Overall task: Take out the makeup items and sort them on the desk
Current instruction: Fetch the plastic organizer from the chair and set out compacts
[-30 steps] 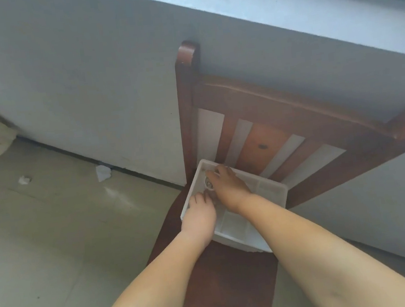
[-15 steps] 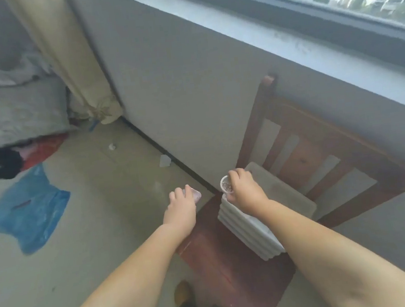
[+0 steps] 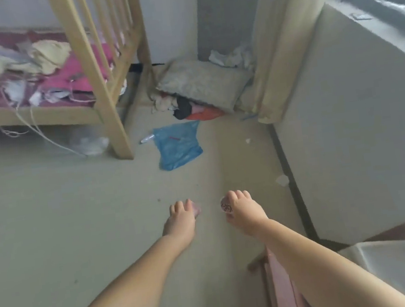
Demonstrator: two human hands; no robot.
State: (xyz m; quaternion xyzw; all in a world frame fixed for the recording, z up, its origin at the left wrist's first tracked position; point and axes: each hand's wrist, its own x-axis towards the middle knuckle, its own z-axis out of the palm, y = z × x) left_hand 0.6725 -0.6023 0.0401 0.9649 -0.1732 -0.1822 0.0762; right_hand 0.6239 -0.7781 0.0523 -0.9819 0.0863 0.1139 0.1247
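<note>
Overhead, 2 bare forearms are seen reaching forward above a pale floor (image 3: 51,223). At 10 o'clock a wooden bed frame (image 3: 101,89) with a pink cover is shown; at 12 o'clock a blue plastic bag (image 3: 179,147) lies flat on the floor. Just below centre, the left hand (image 3: 180,222) is curled round a small clear item (image 3: 196,209), mostly hidden by the fingers. Just beside it, the right hand (image 3: 245,211) is curled round a small round jar (image 3: 226,206) with printed lettering. At 5 o'clock the corner of a white bin (image 3: 393,265) is visible, well apart from both hands. No desk is in sight, so carrying is judged to be the step in hand. Both items are best held level and firmly until the desk is reached, then set down 1 at a time.
</note>
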